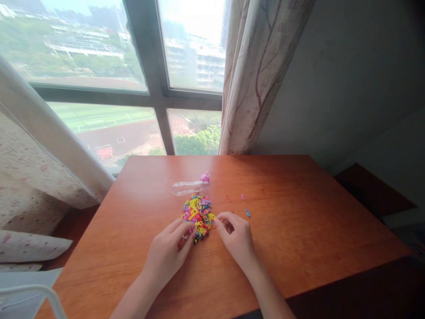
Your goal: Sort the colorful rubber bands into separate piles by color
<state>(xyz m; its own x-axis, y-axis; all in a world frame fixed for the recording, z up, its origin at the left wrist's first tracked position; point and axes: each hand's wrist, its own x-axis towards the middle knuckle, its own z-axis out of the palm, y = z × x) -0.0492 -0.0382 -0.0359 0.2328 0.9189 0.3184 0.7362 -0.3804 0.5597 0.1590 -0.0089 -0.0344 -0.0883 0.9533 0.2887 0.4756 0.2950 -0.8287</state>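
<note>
A heap of small coloured rubber bands [195, 210] lies on the wooden table, with yellow, pink, red, blue and black ones mixed together. My left hand [171, 246] is at the near left edge of the heap, its thumb and fingertips closed around a pink rubber band [191, 231]. On the right side, my right hand [235, 235] pinches a yellow rubber band [211, 217] between thumb and forefinger at the heap's edge. Just behind the heap lies a clear plastic container [187, 188] on its side, with a pink top [205, 178].
Right of the heap, a red band [228, 198], a pink band [243, 196] and a blue band [247, 213] lie apart on the table [299, 230]. Window and curtains [252, 88] stand behind the far edge. A white curved rail [29, 289] is at lower left.
</note>
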